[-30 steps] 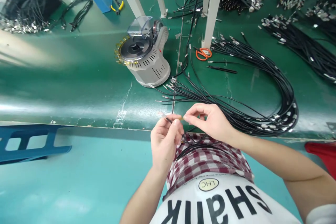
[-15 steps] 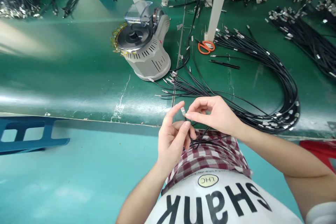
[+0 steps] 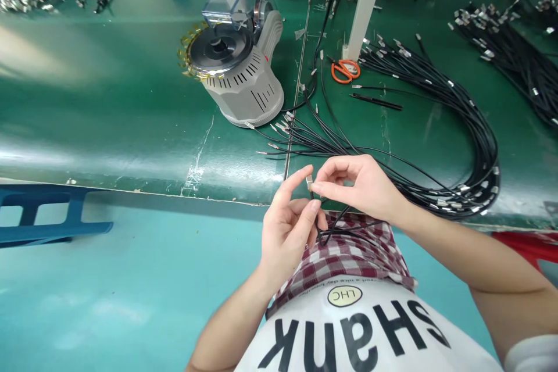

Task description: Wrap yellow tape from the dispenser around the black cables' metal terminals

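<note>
**Cable Loop Crowds Right Side of Bench, Room Lies to the Left**

The green workbench (image 3: pixel 108 128) leaves a hand room to pass left of the left hand (image 3: pixel 288 238), as far as a grey automatic tape dispenser (image 3: pixel 244 93), which stands in the way. Fanned black cables (image 3: pixel 314 145) lie just ahead of the right hand (image 3: pixel 360 183). A large cable loop (image 3: pixel 475 180) bars the right, with orange scissors (image 3: pixel 344 71) and a white post (image 3: pixel 364 11) farther on.

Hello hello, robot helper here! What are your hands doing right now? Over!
Left hand holding black cable. Right hand pinching its metal terminal. Loose cable bundle beyond the hands, nothing blocking. Over.
</note>
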`<state>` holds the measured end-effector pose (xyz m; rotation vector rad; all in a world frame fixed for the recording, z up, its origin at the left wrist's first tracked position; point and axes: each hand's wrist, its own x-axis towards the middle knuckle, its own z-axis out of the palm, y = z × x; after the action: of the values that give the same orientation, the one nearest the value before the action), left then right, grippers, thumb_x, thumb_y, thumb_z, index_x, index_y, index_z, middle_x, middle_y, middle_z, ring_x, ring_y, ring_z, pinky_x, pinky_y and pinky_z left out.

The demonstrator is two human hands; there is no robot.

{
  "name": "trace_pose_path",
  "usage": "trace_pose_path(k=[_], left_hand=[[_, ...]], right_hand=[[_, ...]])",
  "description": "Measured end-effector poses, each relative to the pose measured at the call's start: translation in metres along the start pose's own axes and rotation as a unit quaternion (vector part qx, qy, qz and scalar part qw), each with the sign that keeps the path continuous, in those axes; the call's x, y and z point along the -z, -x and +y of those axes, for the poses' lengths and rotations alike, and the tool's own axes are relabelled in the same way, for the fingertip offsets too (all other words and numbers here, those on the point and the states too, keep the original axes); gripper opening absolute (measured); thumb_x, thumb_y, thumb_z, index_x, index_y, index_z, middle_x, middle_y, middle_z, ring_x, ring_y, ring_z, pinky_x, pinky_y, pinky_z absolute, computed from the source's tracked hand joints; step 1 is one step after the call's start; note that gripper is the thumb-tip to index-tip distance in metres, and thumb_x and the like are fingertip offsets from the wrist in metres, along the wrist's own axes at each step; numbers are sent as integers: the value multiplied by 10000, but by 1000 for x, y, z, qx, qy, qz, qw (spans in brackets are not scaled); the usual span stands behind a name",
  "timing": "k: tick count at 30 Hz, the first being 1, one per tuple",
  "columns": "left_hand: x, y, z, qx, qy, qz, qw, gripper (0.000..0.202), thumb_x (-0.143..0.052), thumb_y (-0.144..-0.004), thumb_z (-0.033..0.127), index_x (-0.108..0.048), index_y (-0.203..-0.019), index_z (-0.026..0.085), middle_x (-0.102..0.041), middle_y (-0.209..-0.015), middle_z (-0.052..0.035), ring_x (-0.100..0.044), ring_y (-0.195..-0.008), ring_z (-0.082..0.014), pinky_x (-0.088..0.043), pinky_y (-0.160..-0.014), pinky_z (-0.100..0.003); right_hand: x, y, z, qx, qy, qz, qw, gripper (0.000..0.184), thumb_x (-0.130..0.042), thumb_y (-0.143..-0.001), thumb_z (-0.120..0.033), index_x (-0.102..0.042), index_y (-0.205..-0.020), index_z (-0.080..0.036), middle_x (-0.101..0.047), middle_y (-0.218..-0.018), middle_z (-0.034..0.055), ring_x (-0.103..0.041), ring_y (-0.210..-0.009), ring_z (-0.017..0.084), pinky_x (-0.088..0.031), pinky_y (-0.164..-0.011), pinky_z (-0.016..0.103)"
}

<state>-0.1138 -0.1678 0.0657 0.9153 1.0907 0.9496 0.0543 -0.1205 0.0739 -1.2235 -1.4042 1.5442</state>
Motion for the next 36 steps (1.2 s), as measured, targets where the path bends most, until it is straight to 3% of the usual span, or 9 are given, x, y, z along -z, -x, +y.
trace_pose_path(k=[8,16,21,28,36], left_hand=[[2,0,-1,-13,-24,-22,999,530,-623,-939,300,-471,-1446,286,-653,-632,18,-478,-363,-77,-378,-362,-190],[-1,1,0,5,4,6,1000,542,-696,-886,314,-539,-1404,287,-652,-606,15,-468,-347,-81,-372,-345,-197],[0,0,-1,2,-10,-4,1000,543,-674,-900,309,-519,-1419,278,-655,-612,11,-478,-347,-85,-376,-349,-200],[2,0,-1,-10,-31,-19,999,514,-629,-936,309,-491,-1431,291,-651,-627,12,-484,-354,-84,-382,-358,-198],[3,-2,-2,-10,-31,-7,999,524,-649,-927,329,-489,-1425,296,-649,-622,17,-482,-347,-82,-347,-340,-190]], right_hand=[[0,0,2,2,-5,-1,1000,243,-770,-785,-384,-688,-785,-155,-675,-747,13,-562,-668,114,-464,-620,256],[0,0,2,1,-2,6,1000,267,-766,-784,-414,-688,-792,-159,-697,-778,30,-594,-693,132,-498,-645,268],[1,1,2,7,17,11,1000,231,-757,-797,-384,-694,-794,-161,-704,-782,30,-589,-680,126,-487,-630,261],[7,-1,5,-34,-61,-53,996,224,-780,-778,-362,-703,-842,-161,-708,-816,14,-642,-740,124,-529,-732,264],[8,6,-3,12,18,-24,999,152,-739,-813,-309,-691,-810,-166,-688,-782,20,-593,-701,124,-487,-681,267]])
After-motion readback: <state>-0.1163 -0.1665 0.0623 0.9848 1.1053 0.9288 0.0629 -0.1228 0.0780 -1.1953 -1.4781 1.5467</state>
